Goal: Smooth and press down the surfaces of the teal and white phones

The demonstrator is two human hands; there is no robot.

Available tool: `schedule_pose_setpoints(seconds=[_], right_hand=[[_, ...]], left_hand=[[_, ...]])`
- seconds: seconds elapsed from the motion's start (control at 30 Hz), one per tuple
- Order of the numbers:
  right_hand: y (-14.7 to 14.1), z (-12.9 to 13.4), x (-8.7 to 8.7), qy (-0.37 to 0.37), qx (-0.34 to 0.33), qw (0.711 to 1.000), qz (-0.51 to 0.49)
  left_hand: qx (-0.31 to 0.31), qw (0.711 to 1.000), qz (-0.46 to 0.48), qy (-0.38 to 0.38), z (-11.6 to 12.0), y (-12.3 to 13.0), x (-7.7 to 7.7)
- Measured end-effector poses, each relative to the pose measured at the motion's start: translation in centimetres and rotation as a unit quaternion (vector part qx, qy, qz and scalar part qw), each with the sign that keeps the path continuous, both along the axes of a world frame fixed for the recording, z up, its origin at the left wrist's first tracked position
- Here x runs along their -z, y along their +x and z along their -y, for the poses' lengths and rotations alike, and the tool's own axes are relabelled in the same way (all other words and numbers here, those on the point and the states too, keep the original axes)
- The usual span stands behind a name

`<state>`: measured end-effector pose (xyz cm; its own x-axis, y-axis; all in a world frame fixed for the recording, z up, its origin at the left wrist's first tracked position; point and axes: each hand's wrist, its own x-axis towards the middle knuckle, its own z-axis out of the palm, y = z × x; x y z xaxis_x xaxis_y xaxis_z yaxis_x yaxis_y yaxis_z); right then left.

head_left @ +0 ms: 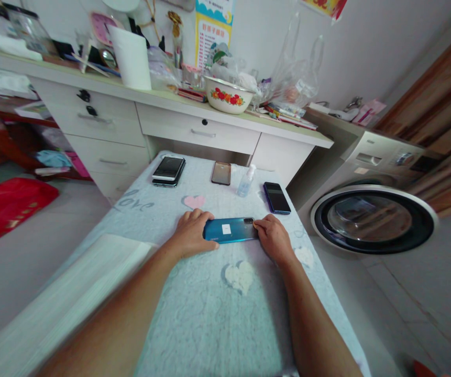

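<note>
A blue smartphone (235, 230) lies back side up on the cloth-covered table, with a small white sticker and a dark camera block showing. My left hand (194, 233) grips its left end, thumb along the near edge and fingers along the far edge. At the opposite end, my right hand (273, 235) has its fingers closed on the phone's corner beside the camera block. Beyond the phone stand a clear spray bottle (245, 182) and, lying flat, a brown-edged phone case (221, 173). Another dark phone (276, 198) rests at the right edge.
Stacked phones (169, 170) lie at the table's far left. A long pale board-like thing (72, 293) runs along the near left. Behind is a white desk (205, 128) bearing a flowered enamel bowl (228, 97) and a paper roll (131, 58). A washing machine (370, 209) stands right.
</note>
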<state>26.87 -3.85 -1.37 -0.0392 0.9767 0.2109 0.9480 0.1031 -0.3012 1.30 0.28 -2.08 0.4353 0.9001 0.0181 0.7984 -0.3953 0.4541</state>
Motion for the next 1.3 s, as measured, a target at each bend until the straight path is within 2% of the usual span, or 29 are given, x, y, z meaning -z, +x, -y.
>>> schedule_pose_setpoints(seconds=[0.33, 0.83, 1.1, 1.3], right_hand=[[-0.1, -0.9, 0.5, 0.023, -0.008, 1.0, -0.005], [-1.1, -1.3, 0.2, 0.008, 0.011, 1.0, 0.019], [-1.6, -1.5, -0.8, -0.019, 0.014, 0.996, 0.082], [-2.0, -2.4, -1.5, -0.066, 0.025, 0.991, 0.116]], left_hand=[[0.001, 1.0, 0.006, 0.002, 0.0, 0.0, 0.2], [-0.003, 1.0, 0.002, 0.0, 0.2, 0.1, -0.3], [-0.006, 1.0, 0.004, -0.009, 0.3, 0.0, -0.6], [0.002, 1.0, 0.007, 0.011, 0.2, -0.1, -0.1]])
